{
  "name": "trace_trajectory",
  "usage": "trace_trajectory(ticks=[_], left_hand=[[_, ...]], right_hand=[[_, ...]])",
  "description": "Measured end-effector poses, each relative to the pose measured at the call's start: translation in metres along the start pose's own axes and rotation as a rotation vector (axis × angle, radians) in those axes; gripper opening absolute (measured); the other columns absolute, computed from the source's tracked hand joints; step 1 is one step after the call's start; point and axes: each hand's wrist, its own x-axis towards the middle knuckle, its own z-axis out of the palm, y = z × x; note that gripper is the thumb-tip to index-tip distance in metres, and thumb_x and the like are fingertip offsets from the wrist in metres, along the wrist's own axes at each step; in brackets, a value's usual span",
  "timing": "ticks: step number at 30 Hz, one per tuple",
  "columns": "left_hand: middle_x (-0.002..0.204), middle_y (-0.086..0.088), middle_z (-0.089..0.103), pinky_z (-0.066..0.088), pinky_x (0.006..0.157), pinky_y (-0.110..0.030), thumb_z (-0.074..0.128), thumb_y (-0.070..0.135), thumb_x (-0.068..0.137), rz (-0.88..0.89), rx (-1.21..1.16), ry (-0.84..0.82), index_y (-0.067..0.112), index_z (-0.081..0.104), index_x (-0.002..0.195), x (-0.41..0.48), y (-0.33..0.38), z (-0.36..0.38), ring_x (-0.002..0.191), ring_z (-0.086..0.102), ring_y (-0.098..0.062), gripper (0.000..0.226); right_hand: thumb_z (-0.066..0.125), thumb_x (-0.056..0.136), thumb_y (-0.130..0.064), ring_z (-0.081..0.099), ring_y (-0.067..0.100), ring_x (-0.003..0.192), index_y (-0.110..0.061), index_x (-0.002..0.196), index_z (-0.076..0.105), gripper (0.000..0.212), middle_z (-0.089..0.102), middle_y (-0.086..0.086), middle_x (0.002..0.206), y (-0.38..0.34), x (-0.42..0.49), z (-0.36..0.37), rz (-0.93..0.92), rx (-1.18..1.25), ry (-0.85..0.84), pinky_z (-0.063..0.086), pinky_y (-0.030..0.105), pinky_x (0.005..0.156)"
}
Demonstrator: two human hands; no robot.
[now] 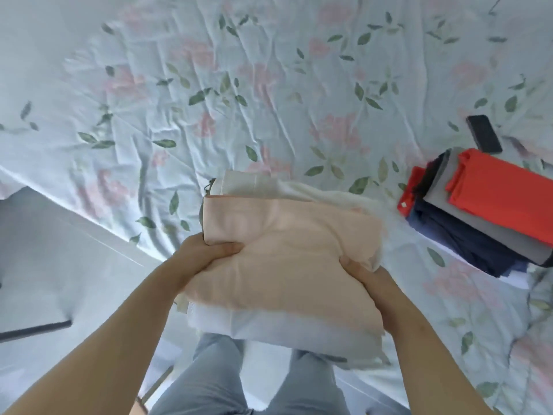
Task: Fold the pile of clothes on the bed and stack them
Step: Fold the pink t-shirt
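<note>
**Folded bundle held in both hands at the bed's near edge**

Two bare forearms reach out above pale blue-grey trousers (215,381). The left hand (209,250) grips the left side of a soft bundle of folded clothes (284,265), thumb on top. The bundle has smooth peach cloth uppermost and white layers beneath. The right hand (374,283) clasps its right side, fingers curled under. The bundle hangs over the near edge of the bed (209,100), whose creased pale sheet bears pink flowers and green leaves. Toward the right edge lies a stack of folded garments (478,220) in orange-red, grey and navy. A flat dark rectangular phone (484,134) lies just beyond it.
</note>
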Motion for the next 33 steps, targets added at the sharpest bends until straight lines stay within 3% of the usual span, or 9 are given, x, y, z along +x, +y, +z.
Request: trace_trajectory(ticks=[2,5,9,12,16,21,26,29,33], left_hand=[[0.087,0.001,0.075,0.053,0.064,-0.027,0.086,0.044,0.034,0.012,-0.082,0.052,0.02,0.072,0.094,-0.021,-0.008,-0.061,0.077,0.072,-0.017,0.066],[0.087,0.0,0.075,0.053,0.066,-0.029,0.091,0.031,0.044,0.035,-0.2,0.163,0.016,0.071,0.097,-0.049,-0.02,-0.147,0.078,0.072,-0.019,0.058],[0.081,0.001,0.075,0.052,0.061,-0.028,0.086,0.025,0.063,0.061,-0.328,0.332,0.012,0.07,0.097,-0.08,-0.036,-0.24,0.073,0.072,-0.018,0.04],[0.082,0.0,0.075,0.053,0.063,-0.029,0.089,0.03,0.051,0.07,-0.413,0.423,0.012,0.071,0.096,-0.093,-0.045,-0.298,0.075,0.072,-0.019,0.052],[0.085,-0.003,0.075,0.054,0.068,-0.031,0.09,0.035,0.046,0.092,-0.518,0.532,0.01,0.071,0.097,-0.093,-0.046,-0.364,0.078,0.072,-0.022,0.06],[0.079,0.001,0.071,0.047,0.048,-0.018,0.082,0.027,0.069,0.098,-0.564,0.652,0.012,0.068,0.09,-0.079,-0.036,-0.443,0.063,0.067,-0.009,0.029],[0.089,-0.004,0.074,0.053,0.072,-0.033,0.088,0.038,0.046,0.056,-0.609,0.674,0.011,0.07,0.098,-0.049,-0.014,-0.534,0.082,0.071,-0.023,0.061],[0.092,-0.004,0.074,0.052,0.069,-0.031,0.09,0.031,0.056,0.072,-0.659,0.684,0.01,0.069,0.101,-0.032,0.003,-0.585,0.084,0.07,-0.022,0.054],[0.093,-0.005,0.074,0.052,0.069,-0.031,0.083,0.023,0.068,0.082,-0.721,0.687,0.009,0.069,0.1,-0.012,0.018,-0.654,0.084,0.07,-0.023,0.039]], right_hand=[[0.074,0.063,-0.051,0.068,0.023,0.091,-0.014,0.118,0.059,0.068,0.07,0.004,0.103,-0.021,-0.002,0.061,-0.011,-0.077,-0.031,0.054,0.032,0.071],[0.07,0.079,-0.04,0.066,0.016,0.083,-0.014,0.114,0.057,0.046,0.068,0.001,0.095,-0.047,-0.006,0.153,-0.042,-0.145,-0.096,0.05,0.024,0.059],[0.07,0.08,-0.036,0.069,0.013,0.074,-0.014,0.111,0.06,0.04,0.071,0.003,0.092,-0.084,-0.005,0.259,-0.057,-0.229,-0.222,0.05,0.017,0.047],[0.07,0.081,-0.031,0.07,0.013,0.064,-0.013,0.103,0.064,0.029,0.073,0.003,0.083,-0.115,0.001,0.326,-0.089,-0.292,-0.291,0.048,0.016,0.044],[0.071,0.081,-0.03,0.071,0.012,0.065,-0.018,0.098,0.065,0.022,0.075,-0.001,0.077,-0.155,0.015,0.409,-0.159,-0.366,-0.396,0.049,0.016,0.047],[0.072,0.079,-0.034,0.07,0.011,0.076,-0.02,0.104,0.063,0.03,0.072,-0.002,0.09,-0.196,0.043,0.507,-0.21,-0.428,-0.466,0.049,0.019,0.054],[0.072,0.079,-0.036,0.071,0.012,0.073,-0.018,0.105,0.065,0.033,0.074,-0.001,0.086,-0.243,0.08,0.6,-0.2,-0.47,-0.518,0.049,0.02,0.054],[0.072,0.08,-0.033,0.071,0.01,0.067,-0.018,0.101,0.065,0.027,0.075,-0.002,0.082,-0.275,0.096,0.656,-0.209,-0.474,-0.537,0.048,0.015,0.047],[0.072,0.079,-0.036,0.071,0.013,0.076,-0.017,0.105,0.065,0.032,0.074,0.0,0.09,-0.304,0.116,0.727,-0.223,-0.519,-0.532,0.05,0.023,0.057]])
